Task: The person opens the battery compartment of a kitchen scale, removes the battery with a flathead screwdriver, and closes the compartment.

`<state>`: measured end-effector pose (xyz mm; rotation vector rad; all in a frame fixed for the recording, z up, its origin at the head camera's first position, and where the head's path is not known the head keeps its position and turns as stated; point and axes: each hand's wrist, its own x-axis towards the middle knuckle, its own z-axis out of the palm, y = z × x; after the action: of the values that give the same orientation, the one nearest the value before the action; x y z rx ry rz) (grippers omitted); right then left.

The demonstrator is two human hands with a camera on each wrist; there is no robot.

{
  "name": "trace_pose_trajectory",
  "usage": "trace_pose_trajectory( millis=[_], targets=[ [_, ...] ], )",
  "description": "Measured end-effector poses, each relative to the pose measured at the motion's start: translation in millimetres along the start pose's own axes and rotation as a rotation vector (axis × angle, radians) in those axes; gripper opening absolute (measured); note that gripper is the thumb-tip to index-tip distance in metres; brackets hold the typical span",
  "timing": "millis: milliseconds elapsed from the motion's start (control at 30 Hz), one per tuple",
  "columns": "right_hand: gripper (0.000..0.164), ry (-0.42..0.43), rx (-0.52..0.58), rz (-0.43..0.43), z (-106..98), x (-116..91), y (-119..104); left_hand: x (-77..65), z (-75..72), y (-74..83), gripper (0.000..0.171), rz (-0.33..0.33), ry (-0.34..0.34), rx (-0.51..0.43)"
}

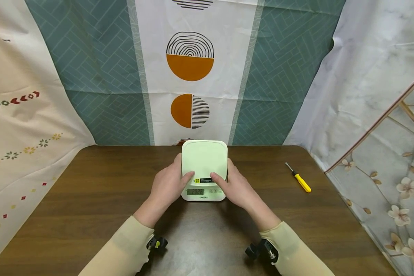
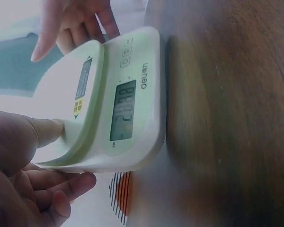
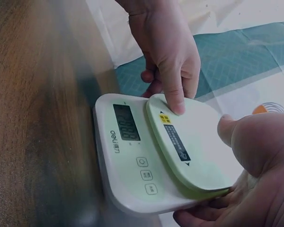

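Digital scale, frame centre: gripped at both sides by left hand and right hand, apparently for positioning. Level, even support seems called for.

Left hand and right hand face each other, thumbs on top, fingers curled beneath.

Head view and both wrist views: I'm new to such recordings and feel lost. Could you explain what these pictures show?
There is no machine: a person works with bare hands. The head view looks forward and down from the person's head; the others look from the left and right wrists. The left hand and right hand hold, by opposite sides, a pale green, rounded-square kitchen scale with a small digital display. To the right, a yellow-and-black-handled screwdriver with a thin metal shaft lies on the dark brown, wood-grained table.
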<state>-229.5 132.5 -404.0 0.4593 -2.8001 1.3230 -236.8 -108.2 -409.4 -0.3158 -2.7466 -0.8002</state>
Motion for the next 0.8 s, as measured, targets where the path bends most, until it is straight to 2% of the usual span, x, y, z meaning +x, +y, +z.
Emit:
trace_pose_trajectory(
  millis=[233, 467, 633, 800],
  targets=[
    [0.074, 0.026, 0.015, -0.005, -4.3, -2.6, -4.5, 0.9, -2.5, 2.1, 0.080, 0.009, 0.032, -0.010],
    [0.084, 0.050, -0.023, 0.018, -3.6, -4.6, -6.5, 0.9, -5.2, 0.7, 0.084, -0.003, 0.045, -0.024],
    [0.091, 0.066, -0.036, 0.035, -4.2, -5.4, -5.7, 1.7, -6.3, 0.3, 0.071, 0.017, 0.095, -0.012],
    [0.085, 0.081, -0.016, 0.027, -7.3, -4.9, -4.8, 1.0, -6.8, 0.3, 0.051, 0.018, 0.168, -0.024]
  ],
)
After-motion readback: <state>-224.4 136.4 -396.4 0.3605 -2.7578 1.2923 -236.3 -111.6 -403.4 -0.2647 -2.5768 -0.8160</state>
